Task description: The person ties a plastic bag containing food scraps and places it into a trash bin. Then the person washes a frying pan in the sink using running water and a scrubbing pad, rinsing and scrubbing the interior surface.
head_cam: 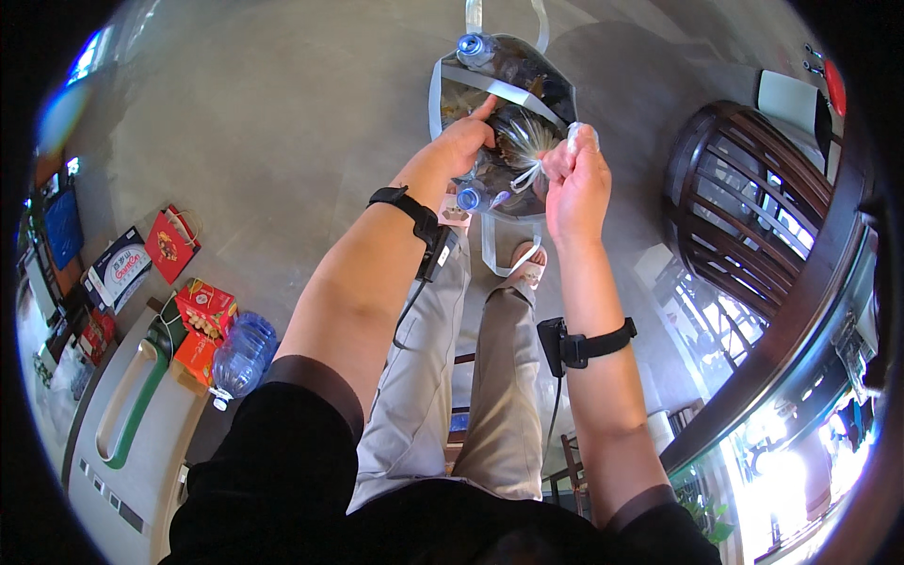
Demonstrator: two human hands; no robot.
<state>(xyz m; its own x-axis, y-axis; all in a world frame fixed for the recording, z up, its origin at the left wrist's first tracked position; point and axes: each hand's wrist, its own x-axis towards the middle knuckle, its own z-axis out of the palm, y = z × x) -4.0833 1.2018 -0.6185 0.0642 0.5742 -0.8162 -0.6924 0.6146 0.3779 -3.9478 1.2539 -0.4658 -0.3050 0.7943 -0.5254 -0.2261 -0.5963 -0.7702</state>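
Note:
An open tote bag with white straps [500, 86] stands on the floor before me, dark contents inside. My left hand [467, 141] reaches over its near left side, index finger extended against a white band across the opening. Whether that hand grips anything is hidden. My right hand [578, 180] is closed around the gathered neck of a clear plastic bag [526, 141], whose pleats fan out leftward. White material shows above the right fingertips. Two clear bottles with blue necks lie in the tote: one bottle [472, 46] at the far end, another bottle [469, 198] at the near end.
A dark slatted wooden chair [756, 205] stands right, beside a table with a dark wooden edge [784, 282]. At left, a large water bottle [244, 353] and red boxes [205, 307] sit by a grey cabinet [162, 424]. A red gift bag [171, 244] lies beyond.

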